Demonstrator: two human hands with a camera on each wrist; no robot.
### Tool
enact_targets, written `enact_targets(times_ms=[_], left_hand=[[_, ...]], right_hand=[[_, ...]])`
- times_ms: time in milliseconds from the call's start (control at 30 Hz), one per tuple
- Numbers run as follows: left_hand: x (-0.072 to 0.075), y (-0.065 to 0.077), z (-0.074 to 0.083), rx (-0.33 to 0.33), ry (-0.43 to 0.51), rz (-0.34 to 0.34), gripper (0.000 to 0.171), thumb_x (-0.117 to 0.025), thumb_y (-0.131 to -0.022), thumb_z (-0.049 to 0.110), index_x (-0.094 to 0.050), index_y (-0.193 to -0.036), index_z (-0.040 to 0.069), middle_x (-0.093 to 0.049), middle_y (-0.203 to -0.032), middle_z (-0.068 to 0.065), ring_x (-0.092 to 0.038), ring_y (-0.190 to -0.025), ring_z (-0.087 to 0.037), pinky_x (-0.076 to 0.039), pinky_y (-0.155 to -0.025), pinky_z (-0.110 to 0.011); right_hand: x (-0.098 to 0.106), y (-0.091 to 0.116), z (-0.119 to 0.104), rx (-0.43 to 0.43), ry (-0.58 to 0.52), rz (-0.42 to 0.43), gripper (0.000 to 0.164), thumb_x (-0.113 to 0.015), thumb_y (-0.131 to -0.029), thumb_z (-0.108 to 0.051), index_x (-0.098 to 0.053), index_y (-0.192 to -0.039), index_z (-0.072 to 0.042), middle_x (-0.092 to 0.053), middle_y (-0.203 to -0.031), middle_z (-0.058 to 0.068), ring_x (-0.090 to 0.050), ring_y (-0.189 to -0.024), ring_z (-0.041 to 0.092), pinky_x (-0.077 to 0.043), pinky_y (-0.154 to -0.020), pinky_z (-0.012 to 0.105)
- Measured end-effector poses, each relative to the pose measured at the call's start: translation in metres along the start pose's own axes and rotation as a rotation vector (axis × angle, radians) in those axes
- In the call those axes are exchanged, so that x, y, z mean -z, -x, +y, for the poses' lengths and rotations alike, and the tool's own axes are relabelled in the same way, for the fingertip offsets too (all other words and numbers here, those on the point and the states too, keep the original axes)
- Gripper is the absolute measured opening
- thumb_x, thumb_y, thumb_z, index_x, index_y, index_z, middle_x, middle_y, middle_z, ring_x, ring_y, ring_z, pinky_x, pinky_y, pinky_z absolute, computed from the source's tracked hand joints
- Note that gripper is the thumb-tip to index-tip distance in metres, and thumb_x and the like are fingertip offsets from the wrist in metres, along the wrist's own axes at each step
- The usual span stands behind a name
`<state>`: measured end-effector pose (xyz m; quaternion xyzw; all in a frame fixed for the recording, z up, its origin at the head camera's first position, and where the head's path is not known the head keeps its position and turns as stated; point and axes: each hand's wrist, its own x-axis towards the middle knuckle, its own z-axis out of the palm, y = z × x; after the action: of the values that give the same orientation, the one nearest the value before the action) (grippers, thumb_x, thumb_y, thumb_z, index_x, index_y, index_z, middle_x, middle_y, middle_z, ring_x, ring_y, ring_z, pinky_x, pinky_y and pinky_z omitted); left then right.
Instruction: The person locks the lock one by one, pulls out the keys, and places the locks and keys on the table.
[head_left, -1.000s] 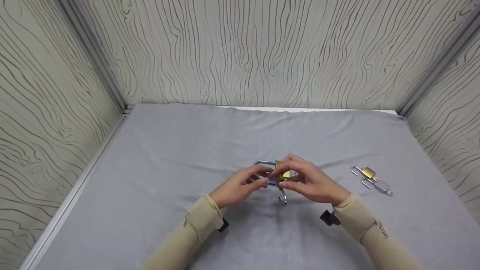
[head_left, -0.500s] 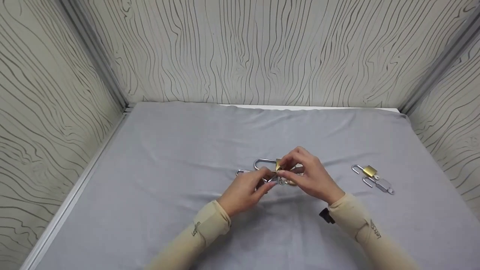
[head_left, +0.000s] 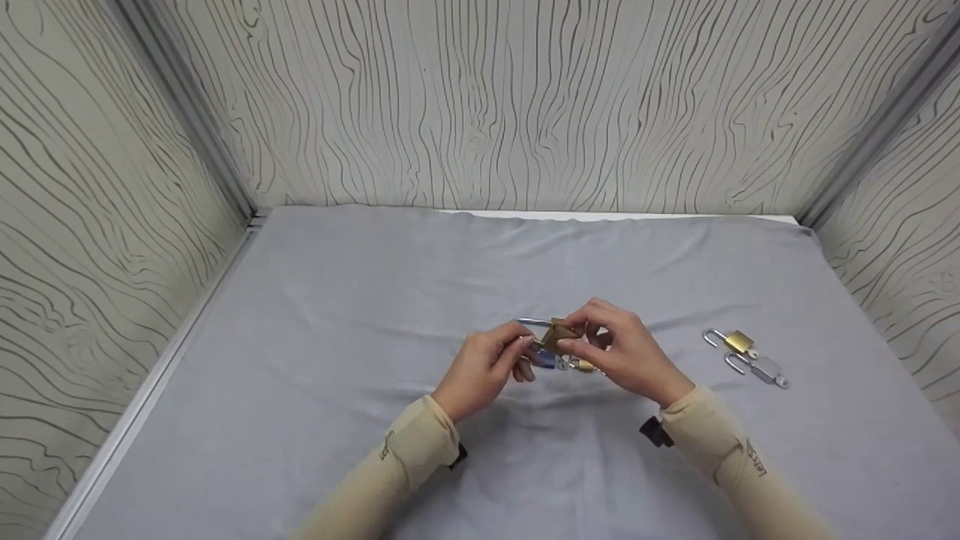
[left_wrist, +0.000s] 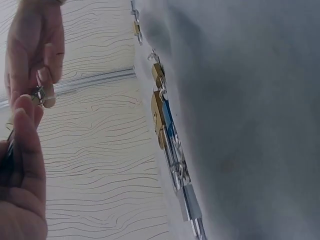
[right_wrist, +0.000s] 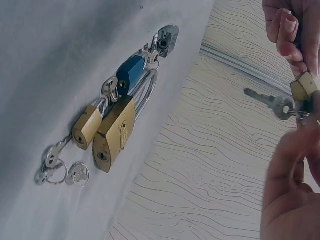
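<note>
Both hands hold one small brass padlock [head_left: 556, 339] above the cloth in the head view. My left hand [head_left: 484, 367] pinches it from the left, at its shackle side. From the right, my right hand [head_left: 626, 352] grips its other end with thumb and fingers. The right wrist view shows a loose key [right_wrist: 270, 102] hanging at the lock's keyhole end, close to the right fingertips. Fingers partly hide the shackle, so whether it is latched is unclear. Beneath lie a large brass padlock [right_wrist: 115, 132], a blue padlock [right_wrist: 131, 72] and a smaller brass padlock [right_wrist: 87, 127].
To the right, an unlatched brass padlock [head_left: 739, 343] and a grey padlock [head_left: 766, 370] lie side by side on the grey cloth [head_left: 360, 300]. Another grey padlock [right_wrist: 168, 41] and loose keys [right_wrist: 55, 165] lie by the group beneath. Patterned walls [head_left: 480, 112] enclose the table.
The small brass padlock, earlier hanging shackle-down from the right hand, is now turned with its shackle side toward the left hand. The left fingers have taken hold of it.
</note>
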<state>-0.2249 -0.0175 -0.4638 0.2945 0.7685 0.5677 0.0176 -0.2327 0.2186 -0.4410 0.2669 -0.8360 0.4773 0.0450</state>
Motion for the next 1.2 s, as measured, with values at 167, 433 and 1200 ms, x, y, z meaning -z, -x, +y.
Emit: enact_targets(times_ms=[167, 433, 1200], left_hand=[[-0.0002, 0.0002, -0.0036, 0.066, 0.108, -0.008, 0.023, -0.052, -0.110, 0.021, -0.068, -0.108, 0.004, -0.078, -0.097, -0.015, -0.074, -0.073, -0.018, -0.062, -0.069, -0.029], [-0.0008, 0.0029, -0.0067, 0.154, 0.052, -0.051, 0.030, -0.055, -0.109, 0.025, -0.068, -0.094, 0.003, -0.070, -0.071, -0.002, -0.066, -0.062, -0.013, -0.057, -0.059, -0.030], [0.0072, 0.0077, -0.0049, -0.238, -0.257, -0.031, 0.032, -0.066, -0.101, 0.010, -0.064, -0.133, 0.006, -0.075, -0.099, -0.008, -0.071, -0.082, -0.012, -0.058, -0.077, -0.019]], right_hand=[[-0.0031, -0.0006, 0.0015, -0.003, -0.017, -0.066, 0.010, -0.065, -0.103, -0.018, -0.066, -0.111, -0.012, -0.071, -0.102, 0.000, -0.070, -0.089, 0.012, -0.060, -0.077, 0.028], [-0.0050, 0.0007, 0.0015, -0.077, -0.174, -0.105, 0.021, -0.061, -0.105, -0.016, -0.061, -0.124, -0.006, -0.070, -0.098, 0.015, -0.073, -0.074, 0.021, -0.063, -0.067, 0.033], [-0.0011, 0.0042, 0.0085, 0.007, -0.188, 0.017, 0.036, -0.082, -0.086, 0.000, -0.069, -0.119, -0.003, -0.072, -0.110, 0.013, -0.071, -0.093, 0.013, -0.062, -0.069, 0.027]])
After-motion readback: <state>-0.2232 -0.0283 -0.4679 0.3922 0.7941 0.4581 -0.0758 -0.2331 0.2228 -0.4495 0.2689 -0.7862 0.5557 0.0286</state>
